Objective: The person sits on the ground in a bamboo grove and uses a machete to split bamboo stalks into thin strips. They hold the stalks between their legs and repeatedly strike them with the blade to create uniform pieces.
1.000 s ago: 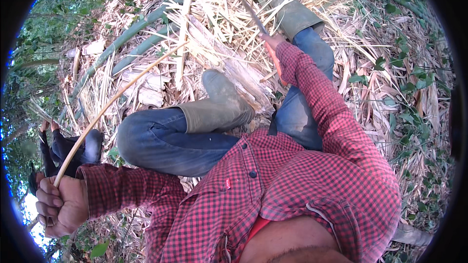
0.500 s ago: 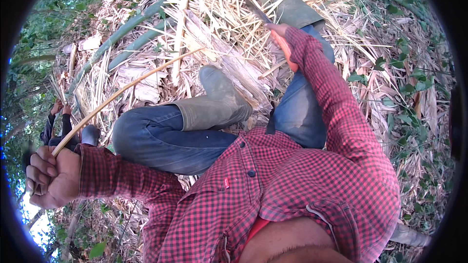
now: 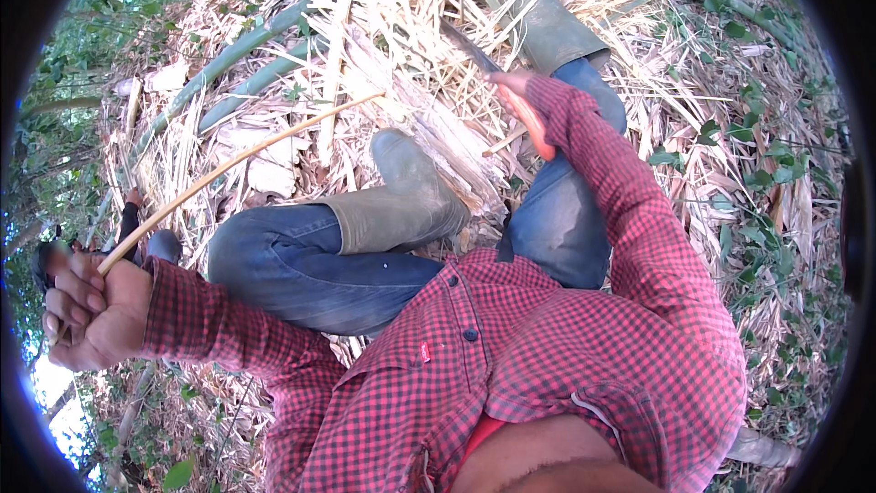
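A long, thin, pale stick, probably a split bamboo strip (image 3: 242, 159), is gripped near its end in my left hand (image 3: 105, 315), at the far left. It slants up to the right, its far tip over a weathered, split log (image 3: 456, 141). My right hand (image 3: 514, 87) is closed around the long orange handle of a knife (image 3: 474, 53) above my right knee. Its dark blade points up and left over a heap of pale split strips (image 3: 420, 23). The fingers of my right hand are partly hidden.
Long green bamboo stalks (image 3: 251, 41) curve around the far side. My boots (image 3: 401, 173) flank the log. Dry leaves and husks (image 3: 721, 164) cover the ground, with green plants at both sides. Another person's arm (image 3: 128, 217) shows behind the stick at the left.
My right hand and the knife have come slightly nearer and to the left. My left hand has risen a little with the stick. The other person has shifted, now more hidden behind my hand.
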Action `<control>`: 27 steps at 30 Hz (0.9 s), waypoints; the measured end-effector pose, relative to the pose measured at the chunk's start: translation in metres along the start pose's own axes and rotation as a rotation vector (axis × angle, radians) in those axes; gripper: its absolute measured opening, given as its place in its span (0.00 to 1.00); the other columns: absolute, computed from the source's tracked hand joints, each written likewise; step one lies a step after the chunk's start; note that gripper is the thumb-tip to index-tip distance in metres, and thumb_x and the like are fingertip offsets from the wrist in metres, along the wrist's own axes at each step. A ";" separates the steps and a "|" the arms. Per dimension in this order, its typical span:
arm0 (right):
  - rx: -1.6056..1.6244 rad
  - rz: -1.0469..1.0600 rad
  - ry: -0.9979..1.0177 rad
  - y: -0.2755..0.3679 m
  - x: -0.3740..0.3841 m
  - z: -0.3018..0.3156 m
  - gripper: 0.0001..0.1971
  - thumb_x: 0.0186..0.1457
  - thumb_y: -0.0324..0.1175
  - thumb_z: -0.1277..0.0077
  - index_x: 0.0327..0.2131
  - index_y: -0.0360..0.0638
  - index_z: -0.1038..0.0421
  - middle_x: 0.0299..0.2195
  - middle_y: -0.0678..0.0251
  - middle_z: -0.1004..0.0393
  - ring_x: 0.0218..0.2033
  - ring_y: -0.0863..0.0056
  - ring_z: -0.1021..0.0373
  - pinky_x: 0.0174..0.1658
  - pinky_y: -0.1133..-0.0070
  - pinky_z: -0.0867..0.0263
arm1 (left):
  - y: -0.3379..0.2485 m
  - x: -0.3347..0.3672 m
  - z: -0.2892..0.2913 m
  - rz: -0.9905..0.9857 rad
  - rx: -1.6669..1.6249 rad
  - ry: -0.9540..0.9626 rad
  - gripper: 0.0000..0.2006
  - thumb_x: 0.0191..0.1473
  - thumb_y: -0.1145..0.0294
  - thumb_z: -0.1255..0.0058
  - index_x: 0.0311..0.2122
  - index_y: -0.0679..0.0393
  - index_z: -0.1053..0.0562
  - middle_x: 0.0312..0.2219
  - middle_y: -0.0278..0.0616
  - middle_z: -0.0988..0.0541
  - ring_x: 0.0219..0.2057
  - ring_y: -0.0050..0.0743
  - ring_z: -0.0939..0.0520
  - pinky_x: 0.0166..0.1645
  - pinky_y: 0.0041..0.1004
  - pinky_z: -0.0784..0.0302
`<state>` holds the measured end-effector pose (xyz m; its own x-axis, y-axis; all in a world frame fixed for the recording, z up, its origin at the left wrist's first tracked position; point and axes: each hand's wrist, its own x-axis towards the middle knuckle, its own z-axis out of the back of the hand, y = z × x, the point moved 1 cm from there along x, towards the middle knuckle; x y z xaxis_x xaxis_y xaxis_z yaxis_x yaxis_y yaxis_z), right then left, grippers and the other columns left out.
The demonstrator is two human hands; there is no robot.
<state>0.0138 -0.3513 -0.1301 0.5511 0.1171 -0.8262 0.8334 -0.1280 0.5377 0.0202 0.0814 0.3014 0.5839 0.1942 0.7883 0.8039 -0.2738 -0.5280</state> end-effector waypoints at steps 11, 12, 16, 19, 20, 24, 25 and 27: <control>0.069 -0.065 0.131 -0.012 -0.027 -0.010 0.22 0.49 0.55 0.54 0.19 0.47 0.41 0.11 0.73 0.42 0.09 0.81 0.44 0.11 0.80 0.47 | -0.001 0.004 -0.003 -0.053 0.087 -0.092 0.16 0.49 0.55 0.57 0.16 0.50 0.40 0.08 0.26 0.44 0.09 0.16 0.46 0.15 0.20 0.53; 0.100 -0.050 0.123 -0.011 -0.041 -0.019 0.22 0.49 0.54 0.52 0.20 0.45 0.40 0.11 0.72 0.41 0.09 0.80 0.43 0.11 0.79 0.46 | -0.008 0.012 0.008 -0.095 0.141 -0.112 0.16 0.49 0.56 0.58 0.15 0.50 0.41 0.08 0.25 0.44 0.09 0.15 0.46 0.15 0.19 0.53; 0.228 0.053 0.018 -0.031 -0.103 -0.050 0.23 0.49 0.56 0.53 0.21 0.45 0.39 0.11 0.72 0.40 0.09 0.81 0.43 0.11 0.81 0.43 | -0.067 0.021 0.021 -0.098 -0.022 -0.194 0.15 0.48 0.58 0.57 0.14 0.45 0.43 0.07 0.21 0.46 0.08 0.12 0.47 0.14 0.17 0.53; 0.211 0.186 -0.061 -0.045 -0.131 -0.069 0.22 0.51 0.54 0.53 0.23 0.43 0.38 0.12 0.72 0.39 0.09 0.81 0.41 0.12 0.82 0.40 | -0.073 0.019 0.022 -0.238 0.164 -0.239 0.17 0.49 0.54 0.56 0.14 0.44 0.43 0.08 0.21 0.46 0.08 0.12 0.46 0.13 0.18 0.53; 0.263 0.206 -0.028 -0.045 -0.143 -0.072 0.22 0.48 0.52 0.48 0.21 0.41 0.37 0.13 0.70 0.37 0.10 0.80 0.38 0.13 0.81 0.40 | -0.066 0.020 0.023 -0.251 0.206 -0.263 0.18 0.50 0.52 0.57 0.14 0.44 0.43 0.08 0.21 0.47 0.08 0.12 0.46 0.13 0.18 0.53; 0.162 0.259 -0.036 -0.047 -0.167 -0.084 0.21 0.47 0.49 0.46 0.23 0.38 0.36 0.13 0.70 0.37 0.10 0.81 0.38 0.13 0.82 0.39 | -0.036 0.031 0.037 -0.166 0.133 -0.153 0.20 0.52 0.52 0.59 0.14 0.46 0.46 0.08 0.23 0.47 0.08 0.14 0.47 0.13 0.17 0.56; 0.121 0.280 -0.041 -0.049 -0.163 -0.086 0.21 0.47 0.49 0.45 0.24 0.37 0.36 0.13 0.70 0.36 0.10 0.81 0.38 0.13 0.83 0.40 | -0.025 0.025 0.028 -0.157 0.184 -0.153 0.20 0.52 0.52 0.59 0.13 0.46 0.46 0.08 0.23 0.47 0.08 0.14 0.47 0.12 0.17 0.57; 0.036 0.318 -0.065 -0.050 -0.166 -0.088 0.22 0.47 0.49 0.45 0.27 0.35 0.34 0.13 0.69 0.36 0.10 0.80 0.37 0.14 0.84 0.40 | 0.000 0.022 0.033 -0.020 0.197 -0.265 0.22 0.53 0.49 0.59 0.14 0.47 0.44 0.09 0.24 0.44 0.09 0.15 0.46 0.14 0.19 0.53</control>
<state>-0.1157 -0.2772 -0.0055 0.7787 0.0022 -0.6274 0.6171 -0.1828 0.7653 0.0368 0.1166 0.3080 0.5561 0.4431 0.7031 0.8068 -0.0847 -0.5847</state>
